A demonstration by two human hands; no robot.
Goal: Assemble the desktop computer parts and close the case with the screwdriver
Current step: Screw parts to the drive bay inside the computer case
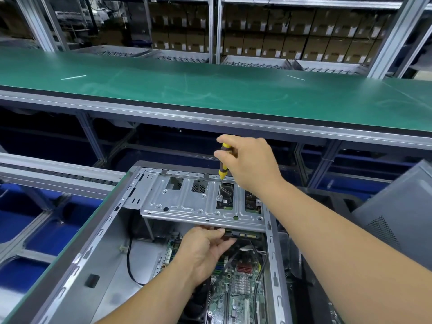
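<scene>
Open PC case [77, 260] lies on its side on the workbench in front of me, its left wall running from the near-left corner up toward the far edge. Inside at the near end, the motherboard [236, 298] shows w/ a black cable [129, 260] looping down along its left side. My left hand [201, 251] reaches in from the near edge; fingers & thumb pinch the near end of a drive [243, 235] tucked just under the front lip of the metal drive cage [187, 202], which spans the case's far end. My right hand [250, 164] is above the cage's right part, fingers curled round the yellow/black screwdriver [223, 169], held roughly upright w/ its tip down on a screw [219, 197] at the edge of a cage opening. Right of the case, the grey side panel [402, 211] leans up, vent holes visible. Beyond the far edge runs a green conveyor belt [210, 90], w/ stacked cardboard boxes [292, 38] on racks behind it.
</scene>
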